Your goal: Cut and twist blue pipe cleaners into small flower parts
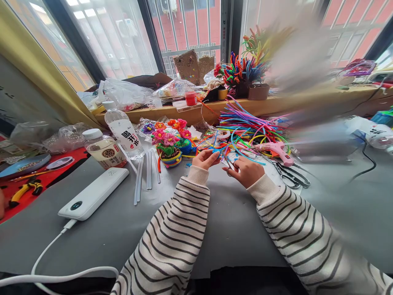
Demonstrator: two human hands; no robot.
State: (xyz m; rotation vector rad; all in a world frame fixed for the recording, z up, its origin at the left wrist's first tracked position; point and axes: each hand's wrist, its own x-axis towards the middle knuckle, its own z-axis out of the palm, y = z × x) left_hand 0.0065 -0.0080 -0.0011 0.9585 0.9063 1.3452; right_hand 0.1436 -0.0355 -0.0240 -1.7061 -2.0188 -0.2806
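Smooth grey tabletop [233,229] spreads across my remote view, with a loose heap of long, multicoloured fuzzy stems [242,123] towards its far side. Just short of it, my right hand [249,171] is closed around small metal scissors [227,160]; beside them, my left hand [206,159] pinches a bright-blue fuzzy piece [217,150] between thumb and fingers.

Your light is bright daylight through the windows [113,37] ahead, panes hazy, soft sheen on your grey tabletop [227,237]. You've got a grey smear [302,57] killing detail upper right, plus blur on your lower right sleeve [346,254]. Wide-angle stretch slants your window frames [150,32]; left hand [205,159] and right hand [247,171] read fairly sharp.
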